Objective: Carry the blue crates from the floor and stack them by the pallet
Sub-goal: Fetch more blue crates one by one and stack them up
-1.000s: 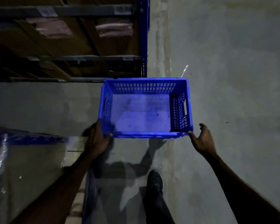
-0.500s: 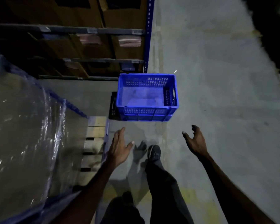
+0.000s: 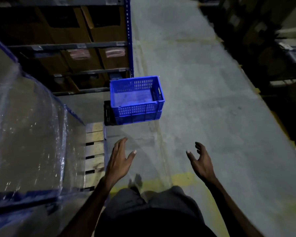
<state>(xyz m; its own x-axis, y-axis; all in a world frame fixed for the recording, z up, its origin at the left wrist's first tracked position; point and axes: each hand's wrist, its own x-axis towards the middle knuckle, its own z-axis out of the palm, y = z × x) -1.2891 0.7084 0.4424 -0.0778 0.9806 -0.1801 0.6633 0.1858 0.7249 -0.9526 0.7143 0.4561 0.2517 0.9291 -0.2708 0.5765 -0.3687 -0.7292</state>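
Beside the pallet (image 3: 94, 151) the blue crate (image 3: 137, 100) now sits stacked, both hands (image 3: 120, 159) (image 3: 201, 162) released and withdrawn, so another crate comes next

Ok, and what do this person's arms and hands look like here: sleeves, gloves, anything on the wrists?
Both forearms are bare as far as the frame shows: no sleeves in view. The left hand and right hand wear no gloves, and no watch, band or ring shows, though the light is dim.
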